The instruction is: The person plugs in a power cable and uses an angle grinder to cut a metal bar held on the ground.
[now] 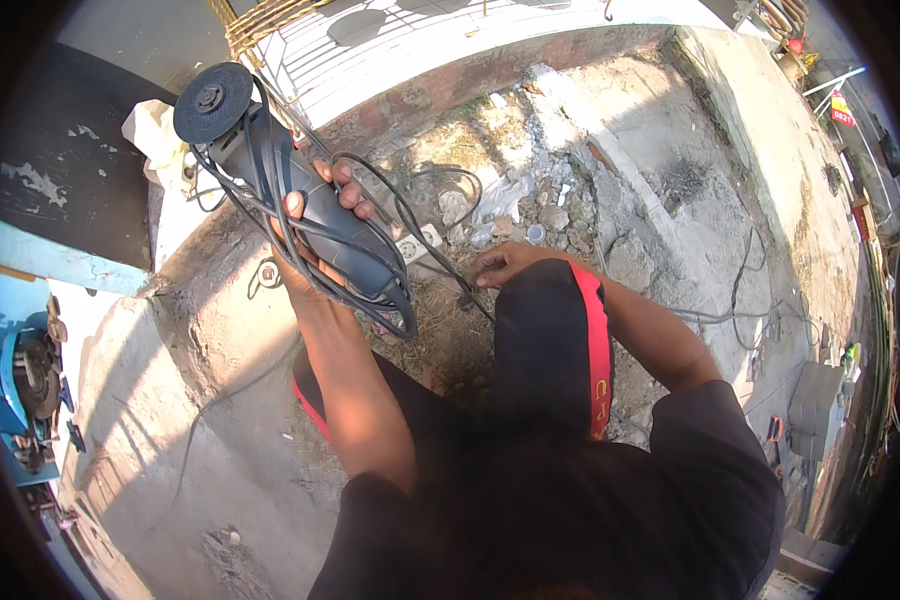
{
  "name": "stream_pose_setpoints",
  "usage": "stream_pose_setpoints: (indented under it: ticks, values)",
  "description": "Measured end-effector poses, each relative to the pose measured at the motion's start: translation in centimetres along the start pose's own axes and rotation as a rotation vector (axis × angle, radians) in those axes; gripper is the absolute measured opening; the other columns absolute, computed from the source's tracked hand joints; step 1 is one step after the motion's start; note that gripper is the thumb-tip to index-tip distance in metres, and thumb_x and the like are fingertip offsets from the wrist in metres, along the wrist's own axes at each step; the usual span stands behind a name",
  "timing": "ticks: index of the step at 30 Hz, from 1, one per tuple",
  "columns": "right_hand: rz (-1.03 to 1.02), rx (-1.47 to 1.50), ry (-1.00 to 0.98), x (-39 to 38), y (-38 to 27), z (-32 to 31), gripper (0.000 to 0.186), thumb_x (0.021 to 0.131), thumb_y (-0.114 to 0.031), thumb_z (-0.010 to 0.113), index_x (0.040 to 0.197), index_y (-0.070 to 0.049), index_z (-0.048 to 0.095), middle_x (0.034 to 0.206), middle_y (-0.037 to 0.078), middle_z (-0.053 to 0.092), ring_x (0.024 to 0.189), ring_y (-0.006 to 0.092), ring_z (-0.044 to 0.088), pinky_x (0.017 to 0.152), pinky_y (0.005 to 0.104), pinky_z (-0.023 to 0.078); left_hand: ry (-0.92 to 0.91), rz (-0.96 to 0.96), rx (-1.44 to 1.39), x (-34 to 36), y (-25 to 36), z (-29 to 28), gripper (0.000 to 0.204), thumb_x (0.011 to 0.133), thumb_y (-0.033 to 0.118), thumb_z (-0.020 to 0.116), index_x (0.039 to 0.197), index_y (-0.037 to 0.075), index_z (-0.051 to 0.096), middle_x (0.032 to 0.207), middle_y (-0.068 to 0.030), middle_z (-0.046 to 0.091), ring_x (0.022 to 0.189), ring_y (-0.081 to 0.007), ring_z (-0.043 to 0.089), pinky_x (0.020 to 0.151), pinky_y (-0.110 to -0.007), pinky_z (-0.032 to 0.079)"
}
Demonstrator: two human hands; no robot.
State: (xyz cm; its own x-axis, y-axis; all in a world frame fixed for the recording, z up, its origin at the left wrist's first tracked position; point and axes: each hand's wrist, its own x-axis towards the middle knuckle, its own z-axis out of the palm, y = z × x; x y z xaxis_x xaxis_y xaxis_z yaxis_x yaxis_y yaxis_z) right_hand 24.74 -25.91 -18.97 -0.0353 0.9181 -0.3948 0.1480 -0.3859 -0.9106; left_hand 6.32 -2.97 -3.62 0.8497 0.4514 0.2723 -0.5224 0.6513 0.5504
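Note:
My left hand (315,215) is wrapped round the body of a dark angle grinder (335,225), held up at the left with its black disc (213,101) toward the far side. Loops of black power cord (262,150) run along the grinder's body. My right hand (505,265) is beside my right knee, its fingers pinched where a stretch of the cord (446,268) passes; the fingertips are small and partly shaded. Behind the grinder's rear end, a white power strip (417,245) lies on the ground.
Broken stones and rubble (580,215) lie ahead, with a clear plastic bag (505,198) and a small white cup (536,235). A low concrete ledge (450,90) bounds the far side. Other cables (740,290) trail at right near a grey box (815,400). Blue machinery (25,375) stands at left.

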Motion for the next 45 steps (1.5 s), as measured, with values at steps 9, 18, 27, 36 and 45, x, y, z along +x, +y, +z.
stream_pose_setpoints:
  ticks: [9, 18, 27, 36, 45]
  values:
    - [-0.097, -0.873, 0.379, 0.1, -4.9, -2.1, 0.023, 0.091, -0.029, 0.068, 0.094, -0.006, 0.071, 0.077, 0.011, 0.069, 0.076, 0.0273, 0.069, 0.068, 0.0412, 0.052, 0.036, 0.127, 0.035, -0.9, 2.9, -1.7, 0.049, 0.084, 0.031, 0.074, 0.112, -0.001, 0.049, 0.106, -0.0134, 0.046, 0.092, -0.0203, 0.053, 0.079, -0.034, 0.05]
    - [0.106, -1.331, 0.967, -8.3, -15.7, -4.4, 0.03, 0.088, -0.031, 0.07, 0.073, -0.006, 0.061, 0.063, 0.01, 0.063, 0.062, 0.0268, 0.067, 0.057, 0.0413, 0.05, 0.059, 0.145, 0.072, -0.2, 1.9, -1.8, 0.046, 0.089, 0.032, 0.07, 0.111, -0.002, 0.05, 0.107, -0.0147, 0.049, 0.094, -0.0215, 0.053, 0.081, -0.036, 0.05]
    - [0.029, -0.421, 0.27, -4.2, -16.1, -2.1, 0.03, 0.089, -0.024, 0.071, 0.072, 0.001, 0.069, 0.061, 0.008, 0.066, 0.057, 0.0156, 0.064, 0.056, 0.0317, 0.053, -0.018, 0.092, -0.016, 0.7, 0.9, -2.1, 0.052, 0.092, 0.034, 0.068, 0.129, 0.005, 0.046, 0.108, -0.0146, 0.048, 0.094, -0.0215, 0.053, 0.083, -0.037, 0.05]
    - [0.079, -0.443, 0.727, 0.4, -1.9, -6.4, 0.079, 0.083, -0.038, 0.075, 0.145, -0.001, 0.043, 0.137, 0.026, 0.054, 0.125, 0.0379, 0.054, 0.101, 0.0434, 0.046, -0.081, -0.002, 0.037, -1.0, 3.6, -1.0, 0.051, 0.082, 0.029, 0.074, 0.112, -0.003, 0.048, 0.106, -0.0131, 0.044, 0.091, -0.0183, 0.049, 0.077, -0.031, 0.049]
    - [-0.415, -0.521, 0.705, 5.6, -7.5, -3.5, 0.109, 0.08, -0.044, 0.081, 0.157, -0.004, 0.015, 0.157, 0.025, 0.028, 0.147, 0.0383, 0.026, 0.119, 0.0453, 0.027, -0.162, -0.131, 0.066, -2.5, 5.1, 2.1, 0.06, 0.074, 0.026, 0.08, 0.113, -0.004, 0.046, 0.106, -0.0145, 0.042, 0.087, -0.0178, 0.051, 0.069, -0.032, 0.05]
